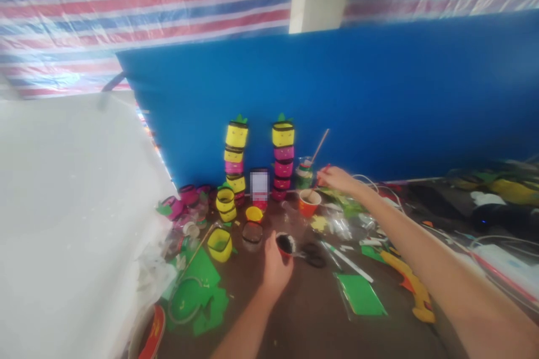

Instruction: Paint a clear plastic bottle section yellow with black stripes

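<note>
Left hand around a small dark-mouthed cup at the centre of the frame, right hand stretched out above and to its right.
The left hand (278,269), below centre, grips the small cup (286,244), which sits at its fingertips, between thumb and fingers, with black-handled scissors (315,256) just to the right. The right hand (337,178), right of centre, is near the green-lidded jar (304,177) and above the orange paper cup (309,204); something red shows at its fingertips, but blur hides whether it is grasped. The small cup lies well apart from this hand, lower in the frame and to the left. A yellow ring (254,214) stands to the small cup's upper left.
</note>
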The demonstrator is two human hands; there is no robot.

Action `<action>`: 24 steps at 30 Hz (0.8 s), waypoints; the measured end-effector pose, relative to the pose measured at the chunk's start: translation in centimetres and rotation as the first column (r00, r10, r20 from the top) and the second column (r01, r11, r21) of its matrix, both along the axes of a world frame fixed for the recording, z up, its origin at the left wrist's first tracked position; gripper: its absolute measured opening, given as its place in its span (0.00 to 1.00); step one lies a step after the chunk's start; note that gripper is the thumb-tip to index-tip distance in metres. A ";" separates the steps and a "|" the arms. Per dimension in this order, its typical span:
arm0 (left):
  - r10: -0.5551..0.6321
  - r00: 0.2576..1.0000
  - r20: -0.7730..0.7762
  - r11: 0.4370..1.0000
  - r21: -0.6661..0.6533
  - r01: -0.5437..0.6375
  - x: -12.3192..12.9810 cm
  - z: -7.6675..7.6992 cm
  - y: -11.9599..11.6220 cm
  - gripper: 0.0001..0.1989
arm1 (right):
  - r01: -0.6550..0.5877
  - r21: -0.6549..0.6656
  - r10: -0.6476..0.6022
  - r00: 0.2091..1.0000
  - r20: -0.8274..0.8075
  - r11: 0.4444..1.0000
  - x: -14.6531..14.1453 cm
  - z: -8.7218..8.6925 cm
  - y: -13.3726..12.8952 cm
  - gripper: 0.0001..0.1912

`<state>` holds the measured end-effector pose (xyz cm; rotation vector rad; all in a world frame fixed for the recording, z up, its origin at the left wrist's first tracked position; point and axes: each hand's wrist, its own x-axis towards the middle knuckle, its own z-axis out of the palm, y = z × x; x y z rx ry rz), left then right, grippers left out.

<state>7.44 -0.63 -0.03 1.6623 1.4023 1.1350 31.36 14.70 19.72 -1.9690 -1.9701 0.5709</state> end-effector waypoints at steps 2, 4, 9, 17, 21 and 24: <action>0.002 1.000 0.001 1.000 -0.007 -0.002 0.0 0.0 0.0 0.37 | -0.008 0.019 0.008 1.000 -0.005 1.000 0.1 0.0 -0.1 0.20; 0.005 1.000 0.005 1.000 -0.016 -0.005 0.0 0.1 0.0 0.37 | -0.015 0.034 0.016 1.000 -0.006 0.999 0.2 -0.1 -0.1 0.20; 0.004 1.000 0.014 1.000 -0.016 -0.004 0.0 0.1 0.1 0.37 | -0.034 0.021 0.034 0.999 0.001 0.999 0.5 -0.3 0.2 0.19; 0.003 1.000 0.001 1.000 -0.012 -0.003 0.0 0.0 0.0 0.37 | -0.018 -0.038 0.019 1.000 0.023 0.999 0.6 -0.3 0.3 0.16; -0.002 1.000 -0.006 1.000 -0.031 0.002 0.0 0.3 0.0 0.37 | -0.017 -0.044 0.018 0.999 0.028 0.999 0.7 -0.3 0.1 0.16; 0.001 1.000 0.000 0.999 -0.032 -0.001 0.0 0.4 -0.1 0.38 | -0.014 -0.045 0.016 0.999 0.032 0.999 0.9 -0.3 0.0 0.15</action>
